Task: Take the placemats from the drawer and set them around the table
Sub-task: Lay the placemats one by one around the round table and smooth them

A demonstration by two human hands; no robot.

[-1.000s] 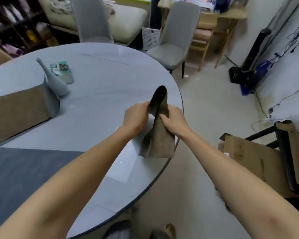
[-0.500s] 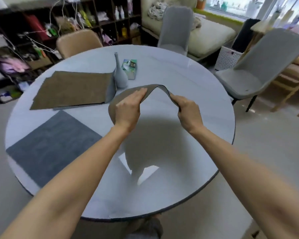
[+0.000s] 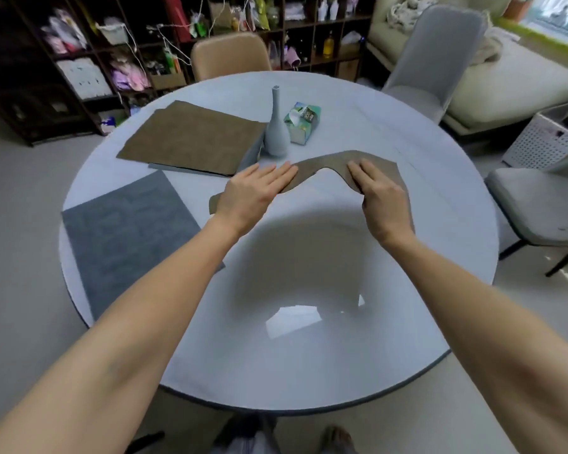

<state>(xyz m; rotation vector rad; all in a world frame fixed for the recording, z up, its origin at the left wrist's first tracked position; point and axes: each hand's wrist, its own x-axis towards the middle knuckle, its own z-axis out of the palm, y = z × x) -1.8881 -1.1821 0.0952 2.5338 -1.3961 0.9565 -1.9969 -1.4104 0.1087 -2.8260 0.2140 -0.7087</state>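
Both my hands hold a brown placemat [image 3: 328, 163] stretched between them above the middle of the round grey table [image 3: 309, 355]; it sags and casts a wide shadow on the glossy top. My left hand [image 3: 253, 194] lies flat over the mat's left part with fingers extended. My right hand [image 3: 382, 198] grips its right part, which hangs down behind the wrist. A brown placemat [image 3: 191, 137] lies on a grey one at the far left. A dark grey placemat [image 3: 128, 234] lies flat at the left edge.
A slim grey vase [image 3: 276, 132] and a green tissue pack [image 3: 302, 122] stand just beyond my hands. A tan chair [image 3: 230, 55] and a grey chair [image 3: 440, 60] stand at the far side, another grey chair [image 3: 538, 208] on the right. Shelves fill the back wall.
The crumpled mat at the table's right edge has been spread out between my hands and carried over the table's middle. My view turned left toward the shelves, and my left fingers have flattened.
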